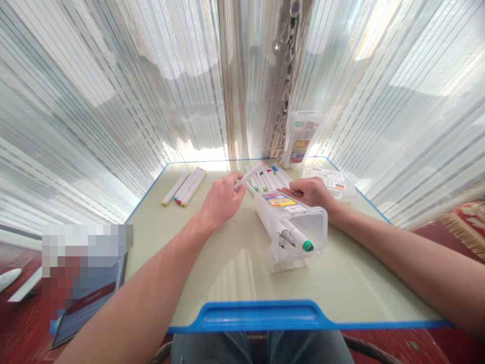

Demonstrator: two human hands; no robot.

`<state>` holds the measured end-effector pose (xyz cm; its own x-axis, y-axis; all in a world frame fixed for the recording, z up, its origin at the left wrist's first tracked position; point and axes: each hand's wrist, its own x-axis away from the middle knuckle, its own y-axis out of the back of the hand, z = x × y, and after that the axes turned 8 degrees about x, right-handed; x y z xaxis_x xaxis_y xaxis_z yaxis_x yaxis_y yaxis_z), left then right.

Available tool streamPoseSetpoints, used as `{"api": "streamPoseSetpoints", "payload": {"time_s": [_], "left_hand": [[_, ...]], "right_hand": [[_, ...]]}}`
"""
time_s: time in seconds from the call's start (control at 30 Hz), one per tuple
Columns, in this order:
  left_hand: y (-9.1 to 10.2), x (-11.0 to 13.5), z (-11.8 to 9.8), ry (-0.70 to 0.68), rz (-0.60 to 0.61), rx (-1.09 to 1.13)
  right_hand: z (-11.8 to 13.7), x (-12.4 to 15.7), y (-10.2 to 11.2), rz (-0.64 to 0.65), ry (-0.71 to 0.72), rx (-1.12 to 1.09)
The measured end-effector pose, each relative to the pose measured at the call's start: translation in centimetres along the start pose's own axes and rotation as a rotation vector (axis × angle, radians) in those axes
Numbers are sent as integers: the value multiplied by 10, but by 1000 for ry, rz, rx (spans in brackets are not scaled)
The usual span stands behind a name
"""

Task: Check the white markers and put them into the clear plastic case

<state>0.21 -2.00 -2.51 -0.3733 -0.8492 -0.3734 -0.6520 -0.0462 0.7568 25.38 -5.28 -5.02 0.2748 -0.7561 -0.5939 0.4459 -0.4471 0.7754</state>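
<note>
My left hand [222, 199] is closed on a white marker [250, 175], pinching it near its lower end so it points up and to the right. My right hand [310, 192] is closed and rests on the far end of a clear plastic marker case [290, 222] lying on its side with its open mouth toward me. A few markers sit inside the case, one with a green cap [307, 246] sticking out. Several loose white markers [269, 178] lie in a row just behind both hands.
Three markers [184, 187] lie together at the table's far left. A second clear case [301, 137] stands upright at the back by the curtain, with a printed sheet [329, 178] beside it. The pale table has a blue rim [261, 314]. A tablet [89, 303] sits low at left.
</note>
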Motion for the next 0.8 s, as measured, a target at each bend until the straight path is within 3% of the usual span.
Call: {"api": "streamPoseSetpoints", "payload": {"time_s": [0.8], "left_hand": [[2,0,-9,-93,-54,155]], "right_hand": [[-1,0,-1,-1,10,6]]}}
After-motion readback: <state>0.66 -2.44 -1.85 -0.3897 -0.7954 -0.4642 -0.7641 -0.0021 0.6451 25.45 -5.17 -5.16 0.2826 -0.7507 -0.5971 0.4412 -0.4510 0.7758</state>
